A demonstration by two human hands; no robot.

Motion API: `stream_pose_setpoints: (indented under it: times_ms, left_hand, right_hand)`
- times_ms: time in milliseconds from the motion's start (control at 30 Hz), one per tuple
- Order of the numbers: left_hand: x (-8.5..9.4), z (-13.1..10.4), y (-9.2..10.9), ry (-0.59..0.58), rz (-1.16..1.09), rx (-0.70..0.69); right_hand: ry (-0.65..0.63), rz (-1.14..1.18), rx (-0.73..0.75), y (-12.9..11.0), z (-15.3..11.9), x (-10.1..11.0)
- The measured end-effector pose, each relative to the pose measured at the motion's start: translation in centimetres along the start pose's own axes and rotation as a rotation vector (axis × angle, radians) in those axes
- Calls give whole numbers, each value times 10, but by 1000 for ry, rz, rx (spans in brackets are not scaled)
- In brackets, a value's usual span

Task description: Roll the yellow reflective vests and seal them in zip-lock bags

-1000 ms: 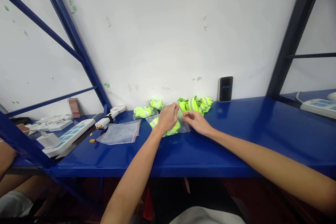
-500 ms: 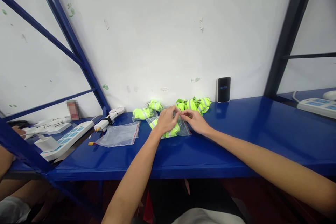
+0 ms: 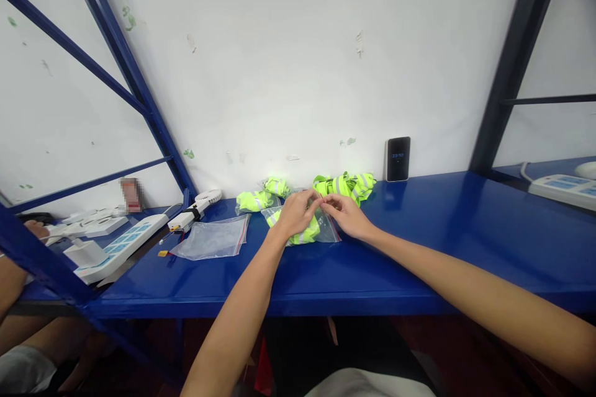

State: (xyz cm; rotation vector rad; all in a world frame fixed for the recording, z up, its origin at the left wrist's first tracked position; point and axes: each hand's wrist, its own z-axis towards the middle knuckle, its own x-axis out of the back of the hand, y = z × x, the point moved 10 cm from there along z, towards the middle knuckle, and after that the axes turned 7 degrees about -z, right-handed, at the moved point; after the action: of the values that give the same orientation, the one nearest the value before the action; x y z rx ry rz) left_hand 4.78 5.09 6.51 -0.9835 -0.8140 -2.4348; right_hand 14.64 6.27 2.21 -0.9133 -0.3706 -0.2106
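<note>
On the blue table lies a clear zip bag with a folded neon-yellow reflective vest inside. My left hand rests over the bag, thumb and fingers pinching its upper edge. Close beside it, my right hand pinches the same red-striped edge, fingertips nearly touching the left ones. Behind my right hand sits a loose bundle of neon-yellow vests. Two more bagged yellow bundles, one in front and one behind, lie to the left. The exact grip is partly hidden by the fingers.
An empty zip bag lies left on the blue table. Near it are a small white fan and a battery lead. A power strip stands further left, by another person's arm. A phone-like clock leans on the wall.
The view has shifted very slightly. Both hands keep their pinch at the bag's edge, with hardly any visible movement.
</note>
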Motion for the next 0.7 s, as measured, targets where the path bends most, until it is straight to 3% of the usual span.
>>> stream_pose_setpoints:
  times_ms: [100,367,700]
  left_hand:
    - [4,1,-3,22,-26,5]
    - [34,4,-24,268,-155,83]
    - [74,-1,-53,456,-182,145]
  right_hand:
    - [5,-22,8,-1,4,0]
    - [59,-78,-19,-9,11,2]
    - [-22,-149,10,-15,6,-10]
